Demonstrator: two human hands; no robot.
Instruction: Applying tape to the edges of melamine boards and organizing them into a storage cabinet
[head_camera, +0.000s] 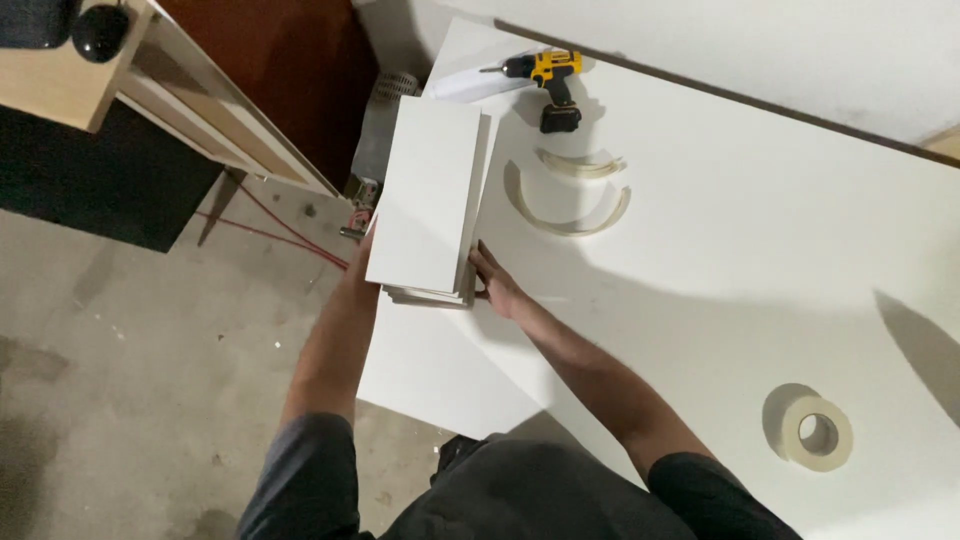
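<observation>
Broad, smooth white tabletop (760, 250), matte. Near its left edge, a stack of flat rectangular white panels (430, 200), squared between both hands: right hand (497, 283) pressed open-fingered against the near right corner; left hand (365, 240) mostly hidden behind the left edge, grip impossible to tell. Beyond, yellow-and-black drill (550, 82); curved cream strips (570, 200); round tape roll (817, 433).

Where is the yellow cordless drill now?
In the head view, the yellow cordless drill lies at the table's far left end, just beyond the stack of white boards.
</observation>
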